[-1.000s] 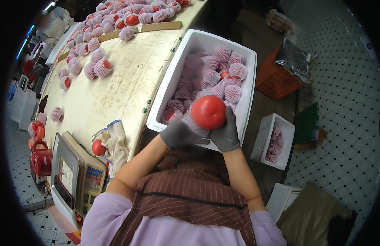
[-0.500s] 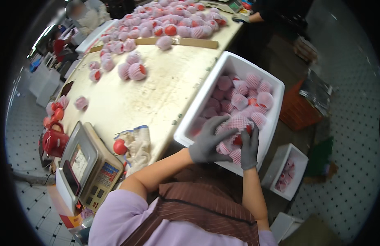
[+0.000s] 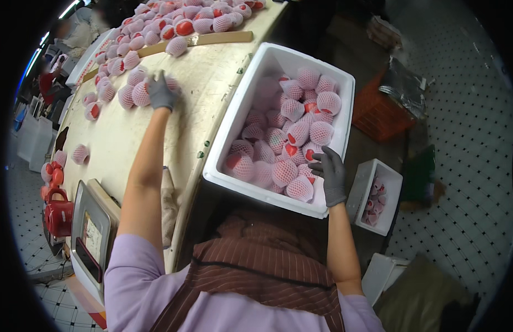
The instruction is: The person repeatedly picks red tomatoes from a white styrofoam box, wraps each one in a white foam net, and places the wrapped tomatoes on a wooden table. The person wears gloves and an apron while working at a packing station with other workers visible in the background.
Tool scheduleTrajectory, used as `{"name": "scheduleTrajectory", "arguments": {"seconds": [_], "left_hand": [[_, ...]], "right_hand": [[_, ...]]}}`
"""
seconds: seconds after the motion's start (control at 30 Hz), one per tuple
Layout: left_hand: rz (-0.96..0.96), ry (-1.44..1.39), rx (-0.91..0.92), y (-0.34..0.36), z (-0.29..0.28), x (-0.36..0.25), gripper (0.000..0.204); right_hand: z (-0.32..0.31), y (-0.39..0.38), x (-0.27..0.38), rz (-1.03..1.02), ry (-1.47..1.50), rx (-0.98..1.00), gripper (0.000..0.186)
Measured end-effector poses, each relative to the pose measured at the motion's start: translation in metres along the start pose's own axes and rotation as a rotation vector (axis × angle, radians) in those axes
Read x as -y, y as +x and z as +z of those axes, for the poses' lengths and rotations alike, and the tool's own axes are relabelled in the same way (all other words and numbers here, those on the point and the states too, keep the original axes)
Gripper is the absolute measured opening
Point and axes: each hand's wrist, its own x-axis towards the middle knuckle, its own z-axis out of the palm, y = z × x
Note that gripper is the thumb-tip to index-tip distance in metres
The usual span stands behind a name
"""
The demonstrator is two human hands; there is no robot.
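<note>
My left hand (image 3: 161, 93), in a grey glove, reaches across the cream tabletop (image 3: 112, 138) to a cluster of red fruits in pink foam nets (image 3: 140, 95). Its fingers are spread over them; whether they touch is unclear. My right hand (image 3: 328, 171), also gloved, is open at the right front corner of a white foam box (image 3: 223, 127), fingers apart and slightly bent. The box holds several netted fruits (image 3: 292, 110), some showing red skin.
Netted fruit (image 3: 184, 27) lies beyond a cardboard strip (image 3: 223, 37). A scale (image 3: 90, 238), red jug (image 3: 57, 216) and cloth (image 3: 169, 205) are near my left arm. An orange crate (image 3: 372, 110) and smaller foam box (image 3: 378, 196) stand right. People (image 3: 49, 83) work at top left.
The fruit that both hands held is released, apparently into the box. My left hand has moved up and left onto the table; my right hand has opened at the box's corner.
</note>
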Motion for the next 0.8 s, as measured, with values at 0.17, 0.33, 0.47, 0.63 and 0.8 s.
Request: {"name": "scheduleTrajectory", "arguments": {"seconds": [0.17,0.33,0.47,0.63,0.8], "left_hand": [[0.329,-0.627,0.156,-0.002,-0.019,-0.105,0.047],[0.981,-0.169,1.553,-0.086,-0.099,-0.234,0.055],[1.193,0.198,1.492,-0.133,-0.057,-0.218,0.071],[1.261,0.319,1.627,-0.107,-0.071,-0.232,0.08],[1.266,0.218,1.604,-0.102,-0.075,-0.226,0.086]], "right_hand": [[0.003,-0.014,-0.033,-0.251,-0.342,-0.168,0.025],[0.01,-0.022,-0.027,-0.458,-0.744,-0.074,0.023],[0.016,-0.021,-0.026,-0.413,-0.758,-0.035,0.02],[0.01,-0.018,-0.034,-0.464,-0.78,-0.022,0.02],[0.008,-0.021,-0.035,-0.481,-0.798,-0.002,0.018]]}}
